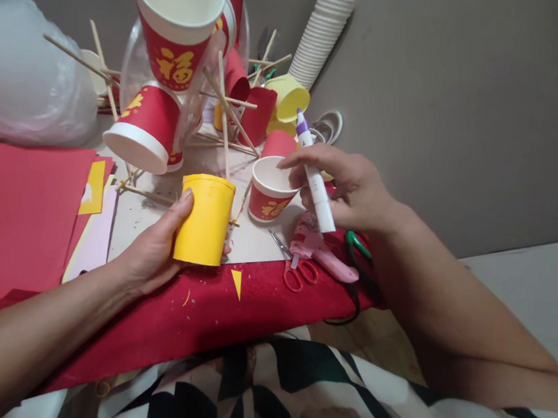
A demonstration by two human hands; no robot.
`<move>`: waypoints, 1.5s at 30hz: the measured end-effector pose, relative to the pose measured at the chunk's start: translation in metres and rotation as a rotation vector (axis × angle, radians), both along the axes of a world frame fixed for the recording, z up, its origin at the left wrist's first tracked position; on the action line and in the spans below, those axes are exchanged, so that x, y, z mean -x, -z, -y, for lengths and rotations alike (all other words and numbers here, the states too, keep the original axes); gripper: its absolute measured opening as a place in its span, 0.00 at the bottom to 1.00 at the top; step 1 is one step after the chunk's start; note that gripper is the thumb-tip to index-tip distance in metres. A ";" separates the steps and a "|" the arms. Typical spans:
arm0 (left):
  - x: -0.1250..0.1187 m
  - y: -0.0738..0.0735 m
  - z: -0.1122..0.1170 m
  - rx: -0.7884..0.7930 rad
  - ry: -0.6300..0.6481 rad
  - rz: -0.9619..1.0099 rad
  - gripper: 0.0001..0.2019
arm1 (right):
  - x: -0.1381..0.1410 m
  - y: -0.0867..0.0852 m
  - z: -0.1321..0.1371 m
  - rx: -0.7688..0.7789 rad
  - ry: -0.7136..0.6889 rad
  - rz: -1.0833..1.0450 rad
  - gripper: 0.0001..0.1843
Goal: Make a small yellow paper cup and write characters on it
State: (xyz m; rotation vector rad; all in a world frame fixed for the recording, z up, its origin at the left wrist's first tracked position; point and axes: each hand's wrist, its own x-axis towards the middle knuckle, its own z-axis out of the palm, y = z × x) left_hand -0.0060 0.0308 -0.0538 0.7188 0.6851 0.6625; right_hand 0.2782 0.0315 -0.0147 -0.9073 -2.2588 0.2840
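Observation:
In my left hand (154,248) is a yellow paper-covered cup (204,220), gripped round its side with the thumb in front, held over the table's near edge. My right hand (349,187) has its fingers closed on a white marker (317,190), whose purple end points up and away from me. Just beyond the marker, a red and white paper cup (271,203) stands upright; its right rim is partly hidden by my fingers. Below that hand lie a pink glue gun (324,257) and red-handled scissors (300,277).
Stacked red paper cups (178,59) rise at the back with crossed wooden sticks (224,113) around them. Red paper sheets (28,209) cover the left side. A leaning stack of white cups (325,28) stands against the wall. One yellow scrap (237,284) lies on the red cloth (173,339).

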 end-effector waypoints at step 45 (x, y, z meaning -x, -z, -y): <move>0.002 -0.002 0.022 -0.613 0.191 -0.334 0.35 | 0.095 0.008 0.062 0.362 0.078 -0.628 0.10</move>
